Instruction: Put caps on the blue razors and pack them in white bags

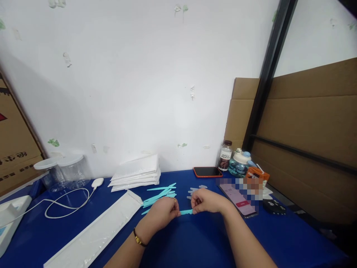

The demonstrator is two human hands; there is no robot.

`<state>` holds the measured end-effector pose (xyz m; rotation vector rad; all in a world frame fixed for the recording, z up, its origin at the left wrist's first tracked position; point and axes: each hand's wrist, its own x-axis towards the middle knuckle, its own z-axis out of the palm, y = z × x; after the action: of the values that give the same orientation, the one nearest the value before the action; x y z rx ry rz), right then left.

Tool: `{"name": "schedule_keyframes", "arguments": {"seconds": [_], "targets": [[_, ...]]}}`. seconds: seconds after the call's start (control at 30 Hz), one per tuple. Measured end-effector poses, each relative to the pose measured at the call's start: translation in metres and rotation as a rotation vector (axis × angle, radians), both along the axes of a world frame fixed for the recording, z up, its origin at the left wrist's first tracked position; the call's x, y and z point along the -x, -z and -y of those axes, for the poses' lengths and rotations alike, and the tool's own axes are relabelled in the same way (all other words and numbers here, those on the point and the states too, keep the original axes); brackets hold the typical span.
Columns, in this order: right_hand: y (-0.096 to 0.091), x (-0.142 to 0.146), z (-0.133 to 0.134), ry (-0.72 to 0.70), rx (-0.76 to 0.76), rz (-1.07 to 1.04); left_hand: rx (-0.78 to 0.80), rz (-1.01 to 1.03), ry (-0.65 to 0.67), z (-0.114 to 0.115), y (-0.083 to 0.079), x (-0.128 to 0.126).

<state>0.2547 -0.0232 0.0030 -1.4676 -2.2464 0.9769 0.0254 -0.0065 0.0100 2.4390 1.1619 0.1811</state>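
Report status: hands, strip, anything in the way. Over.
Left hand and right hand both pinch one teal strip over the blue table. Pile of strips just behind the hands. Phone lies off to the right, nothing blocking.

Blue table (195,245) against white wall (139,74), with scraps of tape stuck on it.

Left edge: white device (9,216), partly cut off. White cable (67,203) loops from it to an oval end piece (97,182). Two clear jars (63,171) with white lids stand side by side, touching. Printed cardboard box (13,141) behind them.

Centre: stack of white padded envelopes (136,173) near the wall; long white sleeve (97,230) lies diagonally in front of it.

Right: phone in orange case (208,171), face up. Brown-capped bottle (225,155) just beside teal water bottle (240,162). Orange box (258,174); second phone (241,203), partly blurred; black object (275,207), type unclear. Cardboard sheets (312,126) lean behind black post (267,70).
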Motion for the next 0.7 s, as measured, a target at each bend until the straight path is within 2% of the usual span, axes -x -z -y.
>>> {"name": "schedule_keyframes", "arguments": {"seconds": [0.17, 0.3, 0.5, 0.7], "targets": [[-0.001, -0.023, -0.005, 0.232, -0.087, -0.139, 0.071, 0.106, -0.091, -0.017, 0.002, 0.02], [0.0, -0.031, -0.01, 0.371, -0.16, -0.261, -0.017, 0.23, -0.054, -0.023, -0.001, 0.027], [-0.007, -0.02, -0.01, 0.371, -0.308, -0.381, -0.01, 0.257, 0.0, -0.022, -0.011, 0.025], [-0.01, -0.009, -0.009, 0.3, -0.231, -0.632, 0.066, 0.312, -0.028, -0.028, -0.006, 0.027]]}}
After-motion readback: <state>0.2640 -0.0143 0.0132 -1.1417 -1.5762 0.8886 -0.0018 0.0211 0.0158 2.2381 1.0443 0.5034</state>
